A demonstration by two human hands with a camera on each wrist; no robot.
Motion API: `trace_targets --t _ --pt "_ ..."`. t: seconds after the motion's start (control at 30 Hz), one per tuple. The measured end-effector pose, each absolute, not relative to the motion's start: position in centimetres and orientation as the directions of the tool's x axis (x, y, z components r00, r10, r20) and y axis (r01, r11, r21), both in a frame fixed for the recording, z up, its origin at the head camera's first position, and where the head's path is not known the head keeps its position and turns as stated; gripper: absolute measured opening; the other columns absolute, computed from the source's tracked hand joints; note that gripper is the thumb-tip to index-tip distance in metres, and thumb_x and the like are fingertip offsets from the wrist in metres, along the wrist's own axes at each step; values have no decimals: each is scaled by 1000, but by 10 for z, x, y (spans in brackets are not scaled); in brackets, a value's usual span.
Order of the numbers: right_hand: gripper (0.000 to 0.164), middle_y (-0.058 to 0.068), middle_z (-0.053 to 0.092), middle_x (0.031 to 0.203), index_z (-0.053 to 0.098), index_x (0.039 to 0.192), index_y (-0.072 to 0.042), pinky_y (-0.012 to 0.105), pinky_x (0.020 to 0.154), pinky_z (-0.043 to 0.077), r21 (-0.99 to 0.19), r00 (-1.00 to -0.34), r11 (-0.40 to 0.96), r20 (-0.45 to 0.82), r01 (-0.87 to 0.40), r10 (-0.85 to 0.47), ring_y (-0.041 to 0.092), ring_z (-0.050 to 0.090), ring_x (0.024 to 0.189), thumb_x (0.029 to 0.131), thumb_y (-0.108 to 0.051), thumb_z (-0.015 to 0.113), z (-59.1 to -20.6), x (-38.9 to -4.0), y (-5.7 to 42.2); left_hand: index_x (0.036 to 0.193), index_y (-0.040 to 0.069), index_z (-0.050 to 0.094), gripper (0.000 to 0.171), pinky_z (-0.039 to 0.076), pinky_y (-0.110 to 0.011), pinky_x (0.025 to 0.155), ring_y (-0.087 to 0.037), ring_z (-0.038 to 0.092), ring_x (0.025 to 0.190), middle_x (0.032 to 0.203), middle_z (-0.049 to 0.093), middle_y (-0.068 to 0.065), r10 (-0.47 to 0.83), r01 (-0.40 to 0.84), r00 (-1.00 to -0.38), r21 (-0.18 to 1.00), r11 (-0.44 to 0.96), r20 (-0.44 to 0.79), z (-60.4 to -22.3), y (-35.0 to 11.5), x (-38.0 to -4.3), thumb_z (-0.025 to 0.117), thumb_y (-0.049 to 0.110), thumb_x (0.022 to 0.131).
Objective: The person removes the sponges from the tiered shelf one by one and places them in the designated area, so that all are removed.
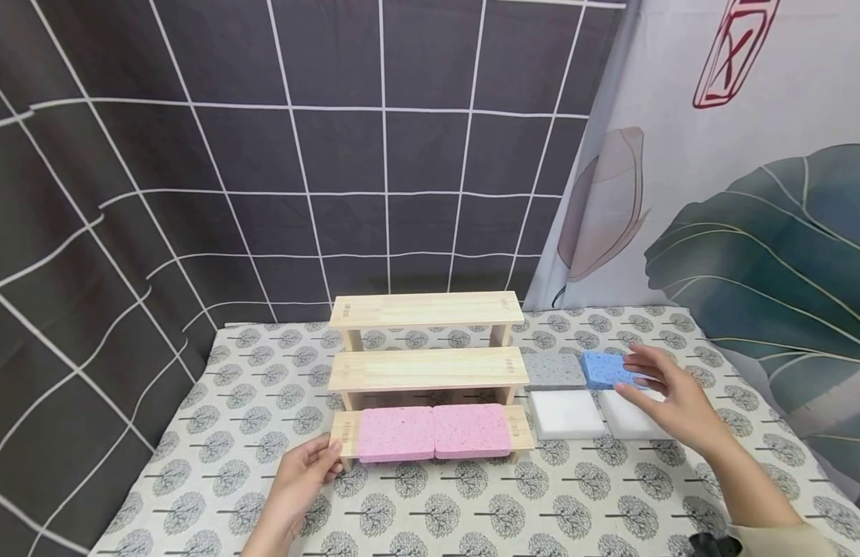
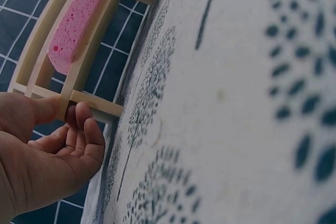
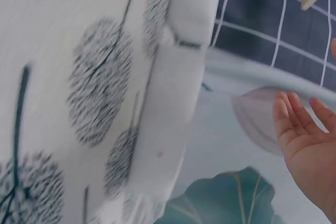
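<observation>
A three-tier wooden step shelf (image 1: 430, 368) stands on the patterned cloth. Two pink sponges (image 1: 397, 433) lie side by side on its lowest step. With thumb above and curled fingers below, my left hand (image 1: 301, 473) pinches the left end of that step; the left wrist view shows the grip on the wooden board (image 2: 79, 77) close up. My right hand (image 1: 680, 398) hovers over the sponges at the right, fingers spread and holding nothing. Its fingertips overlap the blue sponge (image 1: 600, 370) in the head view, and it partly hides one white sponge (image 1: 625, 416).
A grey sponge (image 1: 554, 370) lies left of the blue one, close beside the shelf. In front of it is another white sponge (image 1: 566, 414). Behind the table hang a dark grid-patterned cloth (image 1: 430, 155) and a pale curtain (image 1: 653, 70) with leaf prints.
</observation>
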State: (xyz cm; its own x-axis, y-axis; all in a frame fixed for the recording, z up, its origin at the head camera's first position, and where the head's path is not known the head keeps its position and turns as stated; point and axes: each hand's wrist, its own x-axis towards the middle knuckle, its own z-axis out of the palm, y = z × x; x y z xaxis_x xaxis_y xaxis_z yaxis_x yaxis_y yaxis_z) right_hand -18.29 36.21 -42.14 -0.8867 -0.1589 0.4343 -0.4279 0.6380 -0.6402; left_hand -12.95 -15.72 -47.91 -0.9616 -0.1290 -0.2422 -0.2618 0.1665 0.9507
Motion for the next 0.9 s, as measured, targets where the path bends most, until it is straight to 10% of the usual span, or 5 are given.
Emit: trace_targets --t 0.17,0.43,0.9 --pt "62 -22 55 120 48 141 6 4 92 44 -636 -871 621 461 -459 -171 -10 54 109 87 0 77 -417 -182 349 136 -20 46 48 56 -22 73 -18 62 87 101 65 -13 -129 -264 -961 951 163 -245 -480 -157 -130 57 14 104" --pt "56 18 63 121 52 138 3 4 91 43 -629 -882 639 437 -442 -179 -9 54 106 89 -5 77 -415 -183 338 135 -20 47 47 57 -22 73 -18 62 87 101 65 -13 -124 -265 -961 950 166 -246 -479 -156 -131 56 14 104" --pt "56 16 65 119 54 136 2 8 91 47 -624 -852 597 473 -504 -225 -3 58 105 86 0 78 -412 -180 312 134 -20 47 44 57 -22 72 -18 62 86 99 65 -13 -120 -252 -965 955 154 -235 -481 -159 -130 56 11 103"
